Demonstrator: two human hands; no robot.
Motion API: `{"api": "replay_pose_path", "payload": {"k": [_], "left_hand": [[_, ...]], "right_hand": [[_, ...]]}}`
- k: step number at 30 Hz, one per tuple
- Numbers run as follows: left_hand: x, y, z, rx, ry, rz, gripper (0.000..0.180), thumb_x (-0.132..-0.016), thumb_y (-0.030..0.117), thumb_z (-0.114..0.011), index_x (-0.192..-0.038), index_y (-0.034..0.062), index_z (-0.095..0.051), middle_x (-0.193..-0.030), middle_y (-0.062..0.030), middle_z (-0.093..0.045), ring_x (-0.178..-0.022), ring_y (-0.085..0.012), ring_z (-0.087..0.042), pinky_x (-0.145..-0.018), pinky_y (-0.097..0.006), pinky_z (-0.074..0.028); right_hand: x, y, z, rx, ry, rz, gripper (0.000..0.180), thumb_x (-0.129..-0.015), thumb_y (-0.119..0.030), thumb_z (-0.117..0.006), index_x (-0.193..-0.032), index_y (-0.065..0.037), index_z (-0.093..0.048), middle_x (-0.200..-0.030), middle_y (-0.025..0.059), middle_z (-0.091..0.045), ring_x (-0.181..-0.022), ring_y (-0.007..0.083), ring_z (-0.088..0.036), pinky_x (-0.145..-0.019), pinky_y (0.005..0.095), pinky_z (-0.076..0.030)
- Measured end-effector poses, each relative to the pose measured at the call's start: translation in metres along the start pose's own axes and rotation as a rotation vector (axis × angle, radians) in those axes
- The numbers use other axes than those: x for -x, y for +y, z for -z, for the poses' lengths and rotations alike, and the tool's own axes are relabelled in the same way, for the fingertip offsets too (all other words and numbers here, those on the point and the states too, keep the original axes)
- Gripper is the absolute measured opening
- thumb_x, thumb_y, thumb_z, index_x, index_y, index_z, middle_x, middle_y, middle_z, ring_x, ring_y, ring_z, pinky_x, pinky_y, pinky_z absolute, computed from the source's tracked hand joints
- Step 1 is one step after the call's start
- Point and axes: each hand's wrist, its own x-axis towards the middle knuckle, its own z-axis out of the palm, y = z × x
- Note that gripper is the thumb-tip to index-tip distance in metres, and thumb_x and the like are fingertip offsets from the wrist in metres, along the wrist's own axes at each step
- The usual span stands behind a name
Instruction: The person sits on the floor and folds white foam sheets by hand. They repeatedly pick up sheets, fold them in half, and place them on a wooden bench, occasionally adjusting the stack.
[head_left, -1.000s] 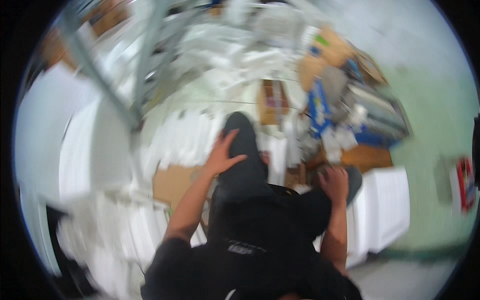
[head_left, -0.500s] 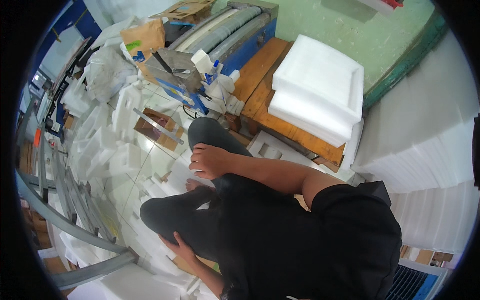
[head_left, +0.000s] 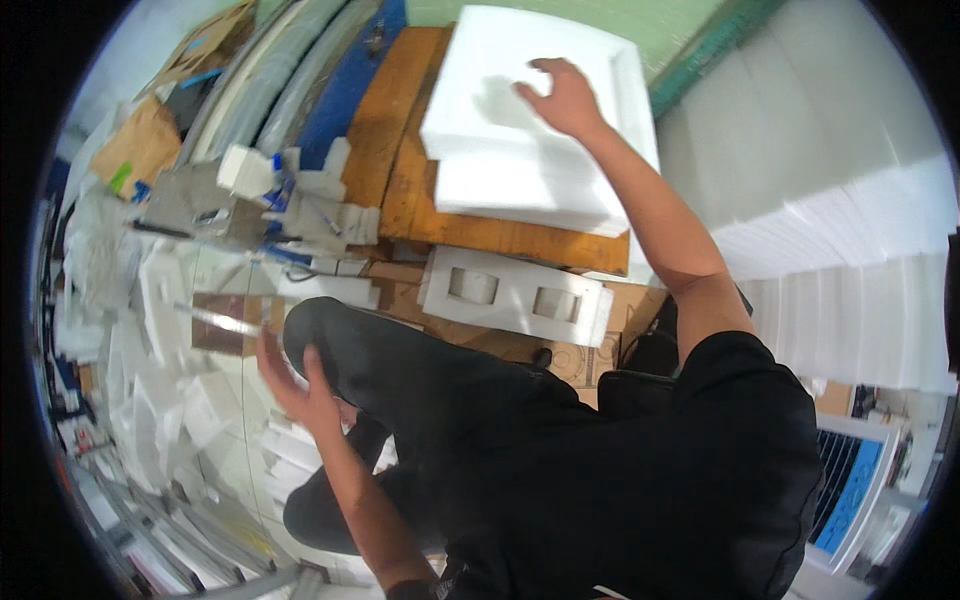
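My right hand (head_left: pixel 568 100) is over the top of a stack of white foam pieces (head_left: pixel 520 190), its thumb and fingers curved apart with nothing between them. Whether it touches the foam I cannot tell. The uppermost foam piece has a raised rim along its right side. The stack sits on a brown wooden bench (head_left: pixel 395 190). My left hand (head_left: pixel 305 390) is raised beside my left knee, slightly blurred, thumb and fingers apart and holding nothing.
Below the bench lies a white foam block (head_left: pixel 515 300) with two square openings. Tall white foam sheets (head_left: pixel 800 150) stand at the right. Foam scraps (head_left: pixel 165 400) and a cardboard box (head_left: pixel 215 325) lie on the floor at left. Wrapped rolls (head_left: pixel 270 80) stand at upper left.
My right hand has gone from my knee to over the foam stack. My left hand has come up from beside my leg. The view has turned toward the right.
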Motion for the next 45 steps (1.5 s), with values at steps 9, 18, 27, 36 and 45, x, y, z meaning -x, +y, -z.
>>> {"api": "replay_pose_path", "payload": {"k": [9, 18, 27, 36, 45], "left_hand": [[-0.137, 0.018, -0.281, 0.362, -0.549, 0.304, 0.097, -0.090, 0.037, -0.077, -0.160, -0.0053, -0.025, -0.167, -0.0267, -0.025, -0.155, -0.0330, -0.028, -0.125, -0.041, -0.024], [-0.142, 0.029, -0.360, 0.358, -0.595, 0.450, 0.068, -0.093, 0.030, -0.075, -0.143, -0.0073, -0.049, -0.136, -0.0219, -0.060, -0.123, -0.0295, -0.060, -0.107, -0.039, -0.046], [-0.124, 0.048, -0.339, 0.316, -0.599, 0.162, 0.084, -0.091, 0.036, -0.078, -0.154, -0.0029, -0.039, -0.141, -0.0247, -0.058, -0.129, -0.0340, -0.058, -0.110, -0.043, -0.045], [-0.140, 0.140, -0.294, 0.119, -0.330, -0.271, 0.091, -0.081, 0.032, -0.089, -0.151, -0.0019, -0.041, -0.150, -0.0269, -0.047, -0.139, -0.0421, -0.046, -0.115, -0.051, -0.040], [-0.155, 0.210, -0.202, 0.197, -0.026, -0.579, 0.081, -0.080, 0.021, -0.088, -0.147, -0.0010, -0.047, -0.138, -0.0245, -0.059, -0.128, -0.0412, -0.056, -0.110, -0.049, -0.044]], "right_hand": [[0.131, 0.217, 0.063, -0.454, 0.037, -1.110, 0.100, -0.090, -0.073, -0.060, -0.146, 0.010, -0.048, -0.147, 0.0289, -0.052, -0.140, 0.0385, -0.048, -0.116, 0.0452, -0.038], [0.182, 0.151, 0.037, -0.910, 0.107, -1.006, 0.103, -0.097, -0.069, -0.055, -0.159, 0.008, -0.025, -0.162, 0.0258, -0.034, -0.150, 0.0360, -0.035, -0.121, 0.0472, -0.032], [0.182, 0.130, 0.031, -0.475, 0.144, -0.765, 0.077, -0.091, -0.045, -0.076, -0.142, 0.007, -0.051, -0.135, 0.0219, -0.064, -0.124, 0.0296, -0.061, -0.107, 0.0378, -0.045], [0.212, 0.089, 0.021, -1.119, 0.486, -0.854, 0.053, -0.097, -0.019, -0.073, -0.140, 0.000, -0.049, -0.122, 0.0092, -0.064, -0.107, 0.0150, -0.059, -0.092, 0.0325, -0.048], [0.179, 0.039, 0.026, -1.288, 0.571, -0.638, 0.051, -0.097, -0.012, -0.069, -0.143, -0.008, -0.046, -0.131, 0.0047, -0.058, -0.112, 0.0142, -0.054, -0.091, 0.0315, -0.045]]}}
